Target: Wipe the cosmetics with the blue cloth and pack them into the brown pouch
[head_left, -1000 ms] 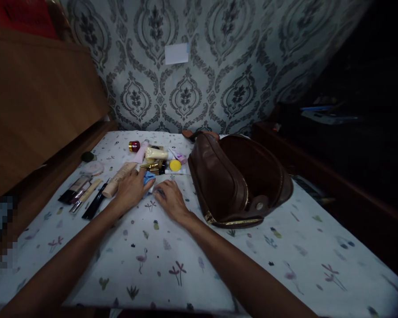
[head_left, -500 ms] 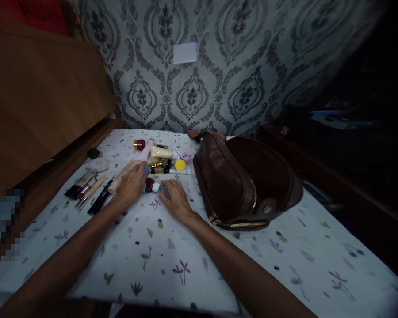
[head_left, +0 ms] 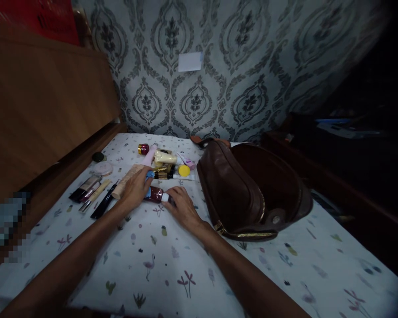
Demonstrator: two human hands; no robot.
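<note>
A small dark red bottle [head_left: 155, 194] with a white cap [head_left: 165, 197] and a blue end lies across the printed tablecloth between my hands. My right hand [head_left: 183, 206] has its fingers curled around a dark or see-through part at the cap end. My left hand [head_left: 136, 187] lies over the lower part of a beige tube [head_left: 122, 184], fingers stretched forward by a small blue item [head_left: 150, 175]; its palm hides the bottle's left end. Beyond sit a cream tube [head_left: 166, 157], a yellow round cap [head_left: 184, 171] and a black-and-gold tube [head_left: 163, 175].
A brown leather bag [head_left: 225, 190] gapes open on the right, its zipper undone. Several cosmetics, including a black tube [head_left: 104, 202] and a round compact [head_left: 102, 168], lie at the left. A wooden cabinet [head_left: 53, 88] borders the left side; patterned wallpaper [head_left: 195, 104] covers the back wall.
The view has shifted slightly, so everything sits lower and further right. The dark red bottle has slid a little to the right and shows more from under my left hand.
</note>
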